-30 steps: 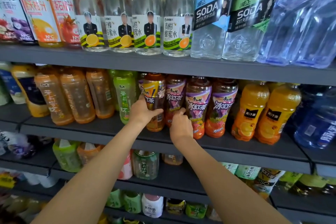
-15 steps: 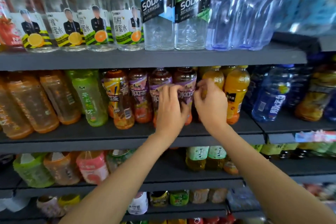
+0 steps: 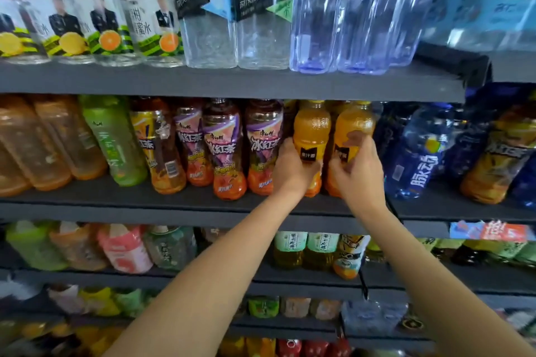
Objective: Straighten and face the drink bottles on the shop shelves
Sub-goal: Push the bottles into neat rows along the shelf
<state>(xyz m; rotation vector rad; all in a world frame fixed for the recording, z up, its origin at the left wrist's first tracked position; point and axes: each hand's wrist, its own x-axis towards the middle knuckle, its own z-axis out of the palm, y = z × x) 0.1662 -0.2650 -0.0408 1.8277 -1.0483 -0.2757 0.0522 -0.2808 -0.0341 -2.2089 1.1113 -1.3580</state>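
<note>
- While both arms reach to the middle shelf (image 3: 203,206), the step in hand looks to be facing the two orange juice bottles that stand side by side there, between the iced tea bottles (image 3: 262,145) and the blue sports drink (image 3: 420,153).
- The left hand (image 3: 293,169) wraps the lower part of the left juice bottle (image 3: 311,130), fingers curled round it; its black label faces front.
- The right hand (image 3: 358,171) grips the right juice bottle (image 3: 352,127) the same way, fingers curled round its right side; its label sits partly turned toward the left and half hidden.
- Both bottles stand upright at the shelf's front, touching or nearly so; I cannot tell which.
- Next, as I judge it, the right bottle needs a small twist to bring its label square; then both want lining up with the front edge, without knocking the iced tea just beside the left hand.
</note>
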